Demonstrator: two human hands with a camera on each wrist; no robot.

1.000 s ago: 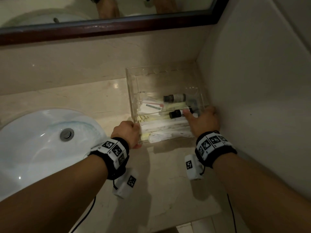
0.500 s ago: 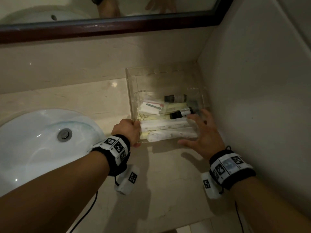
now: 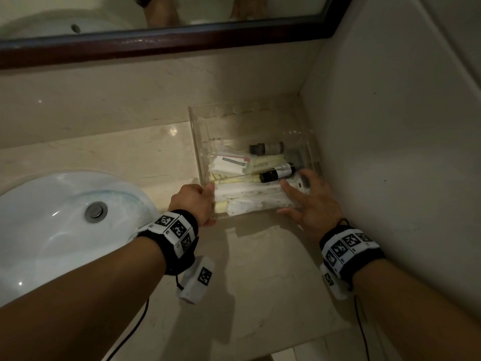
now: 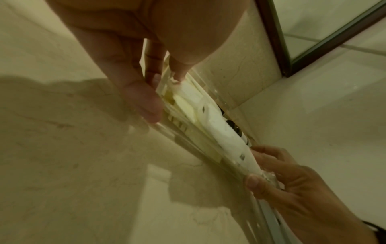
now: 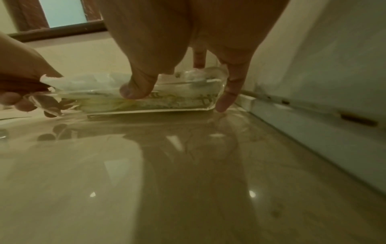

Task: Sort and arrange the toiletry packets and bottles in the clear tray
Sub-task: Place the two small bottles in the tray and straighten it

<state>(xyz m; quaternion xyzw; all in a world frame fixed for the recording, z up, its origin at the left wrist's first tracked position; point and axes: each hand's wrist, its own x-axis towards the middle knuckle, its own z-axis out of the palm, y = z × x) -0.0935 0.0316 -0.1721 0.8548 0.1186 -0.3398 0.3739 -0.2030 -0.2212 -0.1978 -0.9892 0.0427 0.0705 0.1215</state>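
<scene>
The right hand has slid back to the clear tray's near right corner, fingers spread, apparently touching it; left hand grips the tray's near-left corner on the tabletop.

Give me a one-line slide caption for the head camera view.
Left hand grips the clear tray of toiletry packets and bottles; right hand spreads at its other end.
</scene>
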